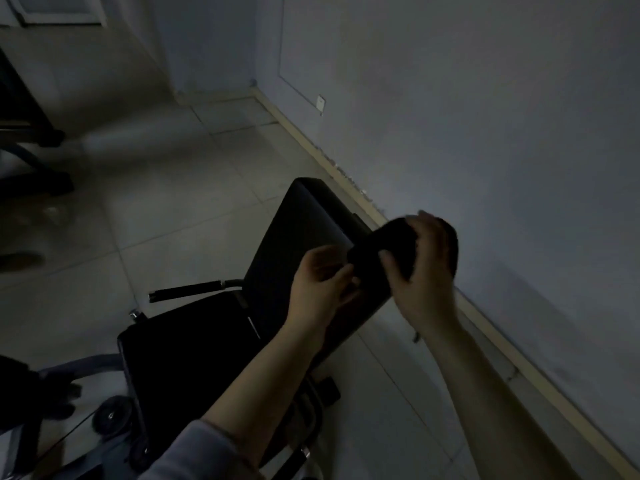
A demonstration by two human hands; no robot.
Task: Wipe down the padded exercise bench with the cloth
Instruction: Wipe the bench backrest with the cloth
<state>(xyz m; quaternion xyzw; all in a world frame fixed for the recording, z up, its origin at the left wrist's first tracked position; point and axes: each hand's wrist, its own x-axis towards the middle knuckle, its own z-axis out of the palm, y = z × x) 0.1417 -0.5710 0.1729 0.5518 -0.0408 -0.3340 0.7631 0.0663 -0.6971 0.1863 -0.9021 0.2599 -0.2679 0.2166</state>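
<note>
Dim room, one black padded bench (298,237) with two pads, back and seat, beside the wall (485,116); one dark cloth (384,251) bunched above the back pad; two bare hands: right hand (427,271) curled around the cloth, left hand (320,285) pinching its near edge; one side handle (187,291), two small wheels (110,415) low left

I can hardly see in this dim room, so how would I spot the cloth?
Find the long black bench on the tiled floor beside the wall. Above its middle, two bare hands meet; the cloth is the dark, soft bundle gripped by the right hand. Unlike the flat, smooth padding, it is rumpled and held up off the bench.
</note>
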